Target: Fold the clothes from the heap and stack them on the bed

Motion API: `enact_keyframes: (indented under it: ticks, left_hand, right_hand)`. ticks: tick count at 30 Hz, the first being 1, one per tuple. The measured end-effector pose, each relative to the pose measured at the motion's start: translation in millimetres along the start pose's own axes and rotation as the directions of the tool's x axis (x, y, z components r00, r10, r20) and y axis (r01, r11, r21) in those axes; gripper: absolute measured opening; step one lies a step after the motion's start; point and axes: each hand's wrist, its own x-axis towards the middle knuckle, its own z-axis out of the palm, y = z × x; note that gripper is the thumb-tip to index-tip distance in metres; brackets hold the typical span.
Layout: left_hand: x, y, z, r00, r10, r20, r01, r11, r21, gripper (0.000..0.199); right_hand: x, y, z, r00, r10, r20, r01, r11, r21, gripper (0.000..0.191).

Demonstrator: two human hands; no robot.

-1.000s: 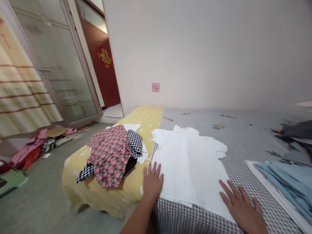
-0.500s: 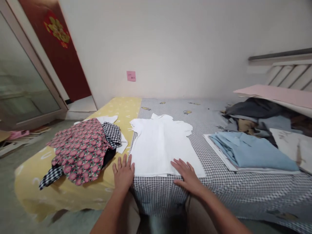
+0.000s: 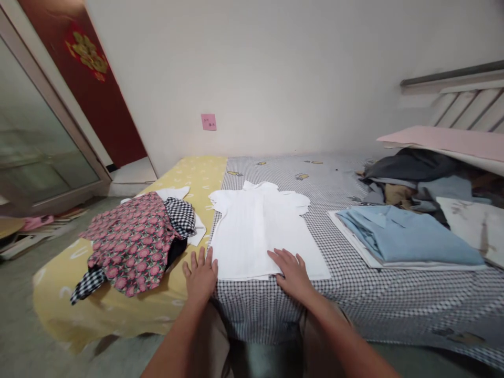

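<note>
A white short-sleeved shirt point(image 3: 258, 231) lies spread flat on the checked bed cover point(image 3: 252, 310), its collar toward the wall and its hem near the bed's front edge. My left hand point(image 3: 200, 275) rests with fingers spread beside the shirt's lower left corner, mostly on the yellow cloth. On the lower right part of the shirt lies my right hand point(image 3: 292, 273), palm down, fingers stretched over the hem. Neither hand grips anything.
Left, a floral garment point(image 3: 134, 241) and a black-and-white checked piece point(image 3: 180, 218) lie heaped on the yellow cover point(image 3: 118, 320). Right, a folded light blue shirt point(image 3: 409, 233) lies on white cloth. Behind it, dark clothes point(image 3: 413, 170) sit under a pink board point(image 3: 444, 142).
My right hand has slid slightly left along the shirt's hem. My left hand stays nearly in place, and the shirt remains flat.
</note>
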Motion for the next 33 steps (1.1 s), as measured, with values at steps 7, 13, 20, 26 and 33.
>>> enact_keyframes:
  ticks: [7, 13, 20, 26, 33]
  left_hand:
    - [-18, 40, 5.7, 0.71, 0.643, -0.285, -0.674, 0.739, -0.013, 0.061]
    - [-32, 90, 0.7, 0.706, 0.708, 0.0, -0.655, 0.652, -0.382, 0.08]
    - [-3, 88, -21.0, 0.818, 0.56, 0.129, -0.417, 0.733, -0.538, 0.025]
    - [7, 100, -30.7, 0.864, 0.474, 0.171, -0.282, 0.735, -0.616, 0.027]
    - [12, 99, -29.9, 0.838, 0.503, 0.21, -0.22, 0.665, -0.714, 0.028]
  right_hand:
    - [6, -7, 16, 0.998, 0.01, -0.054, -0.01, 1.0, 0.003, 0.062]
    - [7, -5, 19, 0.998, 0.04, -0.043, -0.039, 0.999, 0.019, 0.053]
    - [6, 1, 29, 0.986, -0.008, -0.166, 0.024, 0.995, 0.097, 0.061]
    - [-5, -4, 28, 0.914, -0.134, -0.382, 0.209, 0.964, 0.162, 0.04]
    - [-5, -13, 26, 0.925, -0.096, -0.368, 0.159, 0.976, 0.146, 0.033]
